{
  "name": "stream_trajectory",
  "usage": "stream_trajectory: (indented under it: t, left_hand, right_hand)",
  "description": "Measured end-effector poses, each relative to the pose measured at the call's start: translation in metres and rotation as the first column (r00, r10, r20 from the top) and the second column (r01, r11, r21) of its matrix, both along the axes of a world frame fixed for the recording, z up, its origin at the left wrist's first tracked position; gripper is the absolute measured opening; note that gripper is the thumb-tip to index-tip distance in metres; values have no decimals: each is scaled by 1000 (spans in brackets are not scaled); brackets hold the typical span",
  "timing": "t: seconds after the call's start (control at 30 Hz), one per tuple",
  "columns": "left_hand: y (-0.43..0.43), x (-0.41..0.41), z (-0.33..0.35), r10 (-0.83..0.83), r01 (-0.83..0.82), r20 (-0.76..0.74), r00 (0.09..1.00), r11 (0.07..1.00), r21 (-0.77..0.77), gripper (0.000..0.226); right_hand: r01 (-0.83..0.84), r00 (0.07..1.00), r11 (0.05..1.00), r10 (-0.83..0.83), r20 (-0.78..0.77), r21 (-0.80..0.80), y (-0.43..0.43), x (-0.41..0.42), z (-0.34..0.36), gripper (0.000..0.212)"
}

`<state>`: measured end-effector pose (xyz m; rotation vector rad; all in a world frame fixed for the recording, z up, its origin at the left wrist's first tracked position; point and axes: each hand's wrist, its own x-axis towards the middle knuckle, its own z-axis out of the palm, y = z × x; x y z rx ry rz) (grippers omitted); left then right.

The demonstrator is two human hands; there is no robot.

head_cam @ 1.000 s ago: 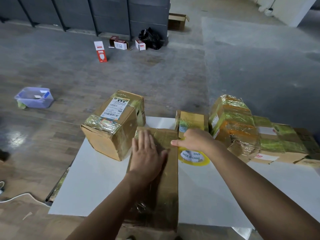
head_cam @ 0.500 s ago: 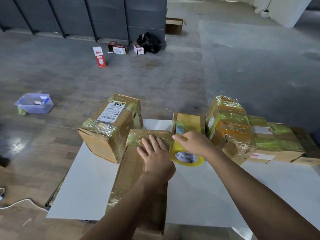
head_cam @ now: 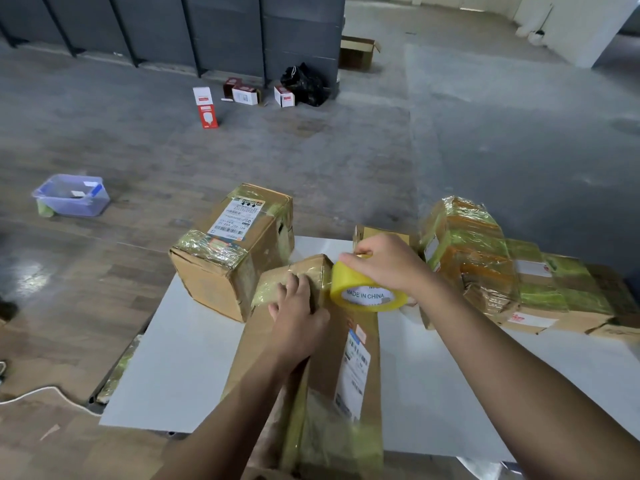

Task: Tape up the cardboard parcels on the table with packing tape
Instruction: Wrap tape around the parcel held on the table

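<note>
Head view: we are pressing the left hand (head_cam: pixel 298 320), fingers together, on the box (head_cam: pixel 349 362) mid-table (head_cam: pixel 194 358); the right hand (head_cam: pixel 384 265) is clamping its fingers round the roll (head_cam: pixel 360 289). The box is looking light and stiff, so we are favouring its edges for a hold.

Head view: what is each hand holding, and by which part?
Right hand grips the yellow packing tape roll by its upper rim. Left hand grips nothing; it presses on the long cardboard parcel, near its far end.
</note>
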<state>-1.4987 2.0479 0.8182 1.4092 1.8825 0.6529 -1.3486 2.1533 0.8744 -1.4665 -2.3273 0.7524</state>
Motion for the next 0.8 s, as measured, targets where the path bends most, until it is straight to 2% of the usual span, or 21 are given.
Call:
stream_trajectory:
  t: [0.07,0.2,0.27,0.4,0.5,0.6,0.7,0.8]
  left_hand:
    - [-6,-7,-2,13,-13,22,1000,1000,7,63]
    - [-18,-20,-24,99,-116,362,927,993,26,54]
    - [-21,-23,-51,117,-152,461,880,987,41,67]
    - [-34,-25,-73,89,-94,462,882,995,-13,61]
    - [-34,-23,-83,15,-39,423,906,998,48,62]
    - [-23,-23,-92,-42,6,402,915,996,90,70]
    - [-19,-23,-99,-76,33,411,909,993,112,75]
    - [-19,-23,-104,-60,16,424,904,994,107,76]
  right_hand:
    - [6,999,1000,-7,-46,-18,-1,-4,4,40]
    - [-14,994,999,10,-106,-36,-6,-19,2,31]
    - [-26,995,999,23,-97,-38,-11,-30,-11,30]
    - [-4,995,996,-6,-100,-94,-24,-41,-47,38]
    - [27,989,996,-39,-144,-81,-26,-41,-55,36]
    - [77,981,987,-100,-164,-141,-26,-35,-55,34]
    - [118,985,976,-138,-106,-181,-26,-30,-55,51]
    - [106,994,987,-109,-17,-123,-27,-27,-50,54]
